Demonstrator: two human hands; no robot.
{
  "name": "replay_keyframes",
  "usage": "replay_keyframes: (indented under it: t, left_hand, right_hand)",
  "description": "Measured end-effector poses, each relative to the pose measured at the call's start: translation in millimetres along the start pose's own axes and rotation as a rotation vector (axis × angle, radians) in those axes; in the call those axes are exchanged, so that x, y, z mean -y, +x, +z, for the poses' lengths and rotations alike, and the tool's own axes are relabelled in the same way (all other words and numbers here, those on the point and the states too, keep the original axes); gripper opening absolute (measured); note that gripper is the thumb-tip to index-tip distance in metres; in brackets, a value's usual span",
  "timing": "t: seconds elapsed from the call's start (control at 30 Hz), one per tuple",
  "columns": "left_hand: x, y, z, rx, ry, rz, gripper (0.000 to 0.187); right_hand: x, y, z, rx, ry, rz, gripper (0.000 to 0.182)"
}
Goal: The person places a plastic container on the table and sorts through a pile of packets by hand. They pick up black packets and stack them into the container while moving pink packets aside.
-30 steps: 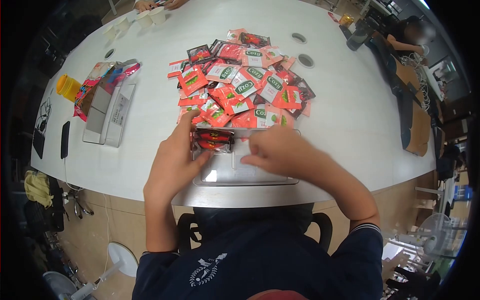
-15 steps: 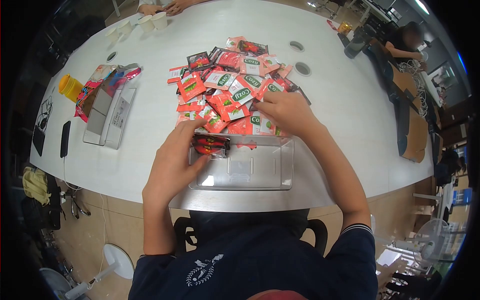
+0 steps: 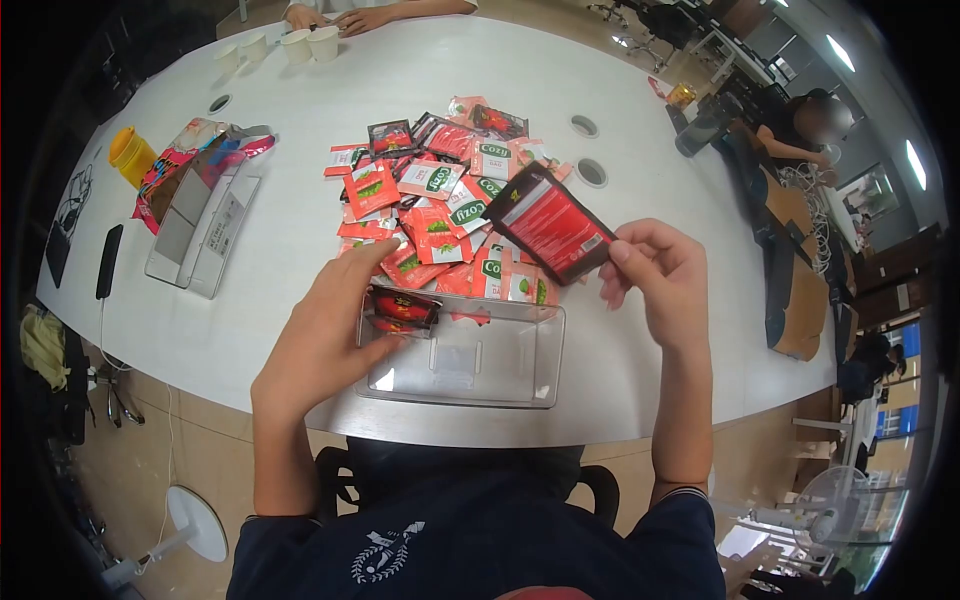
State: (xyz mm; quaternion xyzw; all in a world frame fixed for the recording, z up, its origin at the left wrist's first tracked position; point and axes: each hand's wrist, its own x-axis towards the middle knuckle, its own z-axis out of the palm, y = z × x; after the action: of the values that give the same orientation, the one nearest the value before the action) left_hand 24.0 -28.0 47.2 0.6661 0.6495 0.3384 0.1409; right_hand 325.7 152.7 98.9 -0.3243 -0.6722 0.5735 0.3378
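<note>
Right hand point(image 3: 655, 285): right of centre, thumb and fingers pinched on the edge of a black-and-red sachet point(image 3: 553, 228)
Black-and-red sachet: centre right, raised over the sachet pile point(image 3: 432, 222); white print and a barcode, too small to read
Left hand point(image 3: 325, 325): left of centre, thumb and fingers parted around dark sachets point(image 3: 403, 308) in the clear tray point(image 3: 510, 378); cannot tell whether it grips them
Pile lettering: "Cozy", white on green, mid-frame
Clear tray: lower centre, on the white counter point(image 3: 690, 160)
</note>
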Motion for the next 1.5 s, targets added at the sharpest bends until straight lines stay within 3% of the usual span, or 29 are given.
replay_keyframes:
  t: [0.1,0.23,0.37,0.47,0.57,0.67,0.77,0.9,1.07,1.3,1.37,1.47,1.5]
  left_hand:
    - [-1.6,2.8,-5.1,0.085,0.000,0.010,0.084]
    - [-4.6,0.3,-3.6,0.035,-0.023,-0.005,0.082]
    - [10.0,4.0,0.0,0.023,-0.072,-0.069,0.067]
    - [20.4,3.2,9.1,-0.025,-0.130,-0.045,0.058]
    - [20.9,0.8,7.9,-0.005,-0.197,-0.039,0.053]
    - [24.7,-0.2,8.5,0.033,-0.278,-0.081,0.051]
    - [22.7,1.0,5.0,0.100,-0.290,-0.156,0.050]
    - [22.8,2.1,0.8,0.170,-0.283,-0.172,0.047]
    - [32.6,-7.1,2.0,0.154,-0.375,-0.159,0.060]
    - [7.2,-4.2,-6.9,0.155,-0.254,-0.097,0.072]
    - [14.4,-5.8,-2.5,0.147,-0.232,-0.098,0.071]
    - [19.0,-5.3,-1.2,0.127,-0.187,-0.077,0.068]
    - [20.1,-5.9,-1.2,0.115,-0.172,-0.071,0.066]
  right_hand:
    - [-2.2,-10.3,17.4,0.037,0.136,0.084,0.014]
    - [-8.9,-32.6,55.9,-0.059,0.072,-0.065,0.009]
    - [-14.4,-46.3,80.5,0.014,-0.492,-0.588,0.012]
    - [-30.8,-51.4,112.5,0.145,-0.749,-0.794,0.016]
    - [-44.7,-47.8,138.3,0.466,-1.027,-0.725,0.012]
    - [-47.3,-28.3,150.9,0.673,-1.020,-0.685,0.020]
    - [-48.6,-8.8,148.7,0.753,-0.745,-0.575,0.027]
    - [-62.8,-3.3,149.3,0.807,-0.785,-0.464,0.026]
    - [-56.7,-5.8,156.4,0.758,-0.855,-0.322,0.023]
    - [-46.3,3.6,166.3,0.909,-1.206,-0.447,0.010]
    - [-41.6,4.6,165.5,0.935,-1.264,-0.473,0.011]
    - [-41.1,-3.9,148.2,0.759,-0.965,-0.441,0.030]
    - [-38.9,-5.9,139.8,0.769,-1.009,-0.392,0.029]
